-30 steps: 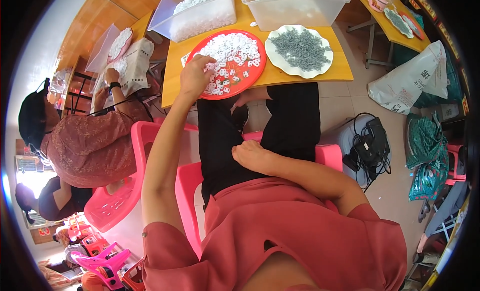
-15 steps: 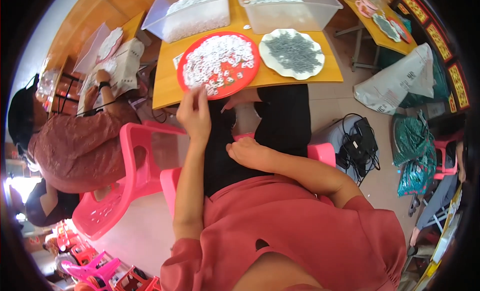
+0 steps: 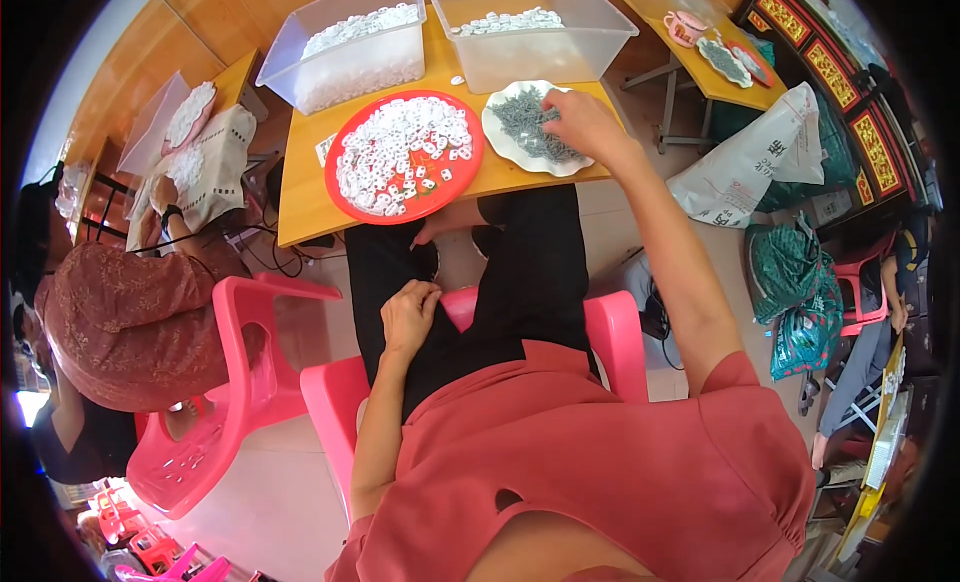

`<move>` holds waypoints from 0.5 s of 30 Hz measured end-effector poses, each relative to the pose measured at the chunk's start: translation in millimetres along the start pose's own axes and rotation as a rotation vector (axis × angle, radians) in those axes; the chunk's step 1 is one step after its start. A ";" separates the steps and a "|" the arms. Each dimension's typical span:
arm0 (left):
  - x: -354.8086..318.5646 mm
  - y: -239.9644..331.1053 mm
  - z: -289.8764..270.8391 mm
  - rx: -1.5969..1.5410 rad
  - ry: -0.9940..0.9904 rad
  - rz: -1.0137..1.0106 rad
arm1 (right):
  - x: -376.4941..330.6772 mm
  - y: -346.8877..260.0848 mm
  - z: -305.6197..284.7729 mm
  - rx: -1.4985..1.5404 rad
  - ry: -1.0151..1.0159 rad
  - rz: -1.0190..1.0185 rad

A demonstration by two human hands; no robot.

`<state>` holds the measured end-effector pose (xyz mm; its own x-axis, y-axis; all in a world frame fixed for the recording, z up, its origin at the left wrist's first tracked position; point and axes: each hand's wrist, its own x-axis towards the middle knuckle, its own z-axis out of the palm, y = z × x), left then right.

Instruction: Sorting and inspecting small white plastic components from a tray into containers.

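Note:
My right hand (image 3: pixel 585 127) reaches over the white scalloped plate (image 3: pixel 505 156), its bent fingertips closed among a heap of thin grey pieces (image 3: pixel 522 122) that look like small screws. Low over my lap, my left hand (image 3: pixel 408 317) is closed, thumb and fingertips pressed together; whatever is between them cannot be made out. A round red tray (image 3: pixel 462 180) stands left of the plate. Small white plastic pieces (image 3: pixel 395 142) with holes in them cover most of it, scattered more thinly toward its near right.
Two clear plastic bins (image 3: pixel 283 72) (image 3: pixel 600 52) of white pieces stand at the table's (image 3: pixel 310 197) back. Pink chair arms (image 3: pixel 615 342) flank me. At left a co-worker (image 3: pixel 130 312) sits near a pink chair (image 3: pixel 240 362). White (image 3: pixel 745 172) and green (image 3: pixel 780 272) sacks lie at right.
My right hand has moved from my lap up to the grey pieces on the plate. My left hand has drawn back from the red tray to my lap. The view has shifted right.

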<state>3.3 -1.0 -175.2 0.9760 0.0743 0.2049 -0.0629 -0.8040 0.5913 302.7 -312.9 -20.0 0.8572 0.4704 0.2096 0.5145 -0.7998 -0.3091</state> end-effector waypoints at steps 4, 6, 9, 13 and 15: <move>-8.3 -10.8 0.9 -0.015 0.018 -0.024 | -1.8 -9.3 16.8 -0.091 0.080 0.055; -8.9 -16.0 -3.2 -0.003 0.025 -0.016 | 2.1 -27.3 25.0 -0.109 0.094 0.017; -14.6 -24.8 -3.2 0.001 0.025 -0.009 | 6.6 -31.2 47.0 -0.162 0.104 -0.077; -18.5 -47.4 -1.4 -0.006 0.039 0.003 | 18.8 -28.5 77.8 -0.287 0.151 -0.183; -23.5 -60.4 0.1 -0.014 0.055 0.006 | 24.1 -33.7 85.8 -0.340 0.111 -0.201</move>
<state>-15.9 45.7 -215.8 0.9625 0.1022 0.2513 -0.0722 -0.7962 0.6007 307.9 -242.6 -84.1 0.7230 0.6019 0.3390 0.6191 -0.7823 0.0687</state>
